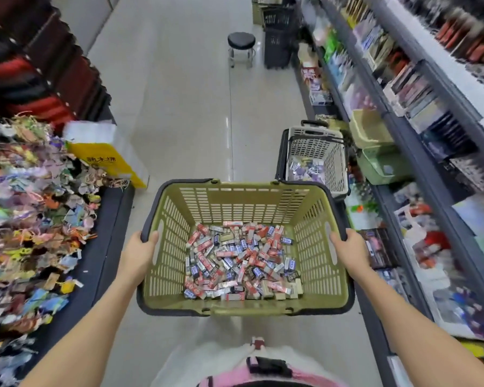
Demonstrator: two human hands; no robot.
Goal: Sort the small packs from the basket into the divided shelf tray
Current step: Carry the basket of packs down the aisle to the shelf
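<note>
Sorting looks not yet begun: the packs lie heaped across the floor of the basket, left hand and right hand each grasp a side rim, and I cannot pick out the tray among the blurred shelves.

The aisle is brightly and evenly lit from overhead, with a pale streak of glare running down the glossy floor and no hard shadows to be seen. The basket and the small packs in the middle are fairly sharp, while the shelves on the right and the hanging goods on the left are smeared with blur. Wide-angle distortion bows the shelf lines outward towards the frame's edges.
</note>
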